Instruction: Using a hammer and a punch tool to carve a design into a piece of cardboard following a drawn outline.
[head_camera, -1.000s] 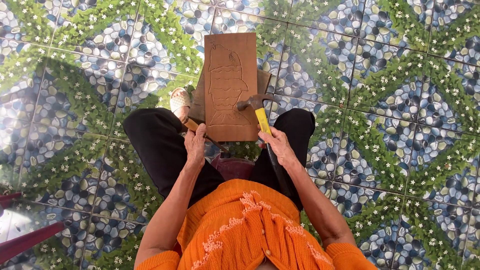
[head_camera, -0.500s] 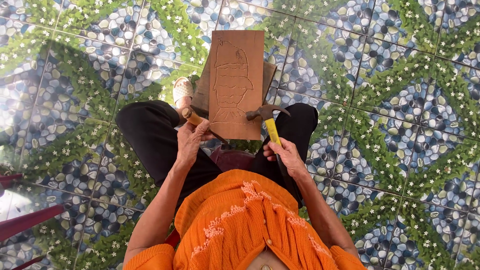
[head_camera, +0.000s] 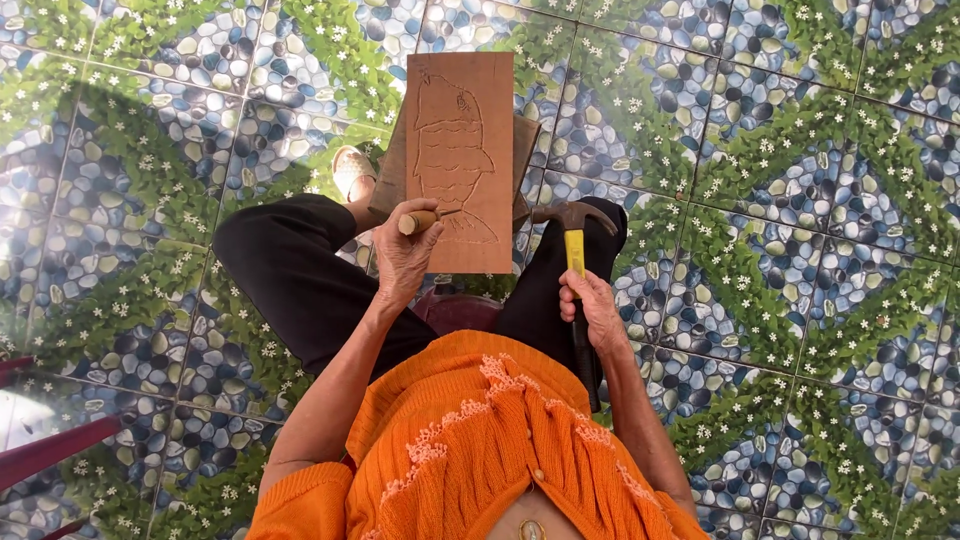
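left hand (head_camera: 404, 262) grip clenched on chisel (head_camera: 428, 218), tip touching wooden board (head_camera: 461, 150) | right hand (head_camera: 592, 308) grip clenched on hammer (head_camera: 574, 240) beside board

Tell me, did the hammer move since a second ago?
Yes. The hammer in the right hand swung away from the wooden board: its head lay over the board's lower right corner before and now sits just off its right edge.

Bright, even daylight, sharp focus, glare at left edge, wide-angle bending.
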